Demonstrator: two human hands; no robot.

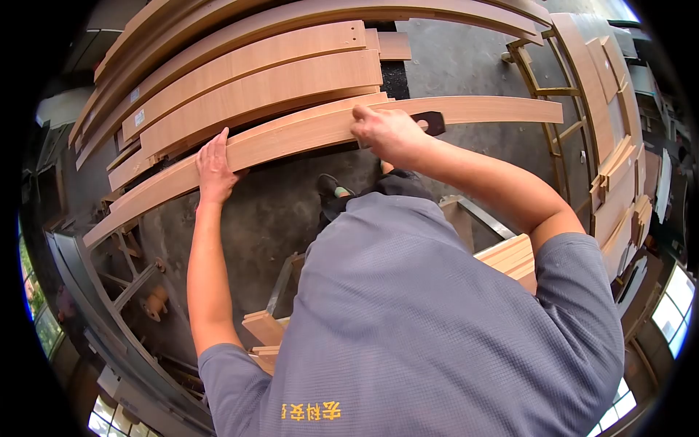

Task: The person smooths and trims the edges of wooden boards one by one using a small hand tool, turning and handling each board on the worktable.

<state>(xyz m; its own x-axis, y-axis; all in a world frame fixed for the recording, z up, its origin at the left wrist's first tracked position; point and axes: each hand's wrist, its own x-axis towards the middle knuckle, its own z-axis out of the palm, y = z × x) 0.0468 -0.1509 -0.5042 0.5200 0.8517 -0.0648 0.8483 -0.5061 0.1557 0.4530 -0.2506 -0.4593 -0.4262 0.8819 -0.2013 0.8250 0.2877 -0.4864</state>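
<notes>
A long, narrow wooden board (291, 140) crosses in front of me from lower left to upper right. My left hand (215, 171) grips it left of the middle, fingers stretched over its face and the thumb at its near edge. Further right, my right hand (389, 135) is closed against the same board. What its curled fingers hold is hidden. A dark, flat piece (435, 123) shows just beyond the right wrist, over the board; its kind and whether the hand holds it are unclear.
Behind the board lies a stack of wooden panels (262, 87). A yellowish metal frame (557, 91) stands at right, beside more stacked boards (615, 175). Metal framework (135, 284) is at lower left. Cut wood pieces (510, 258) lie close to my body, above the concrete floor (247, 226).
</notes>
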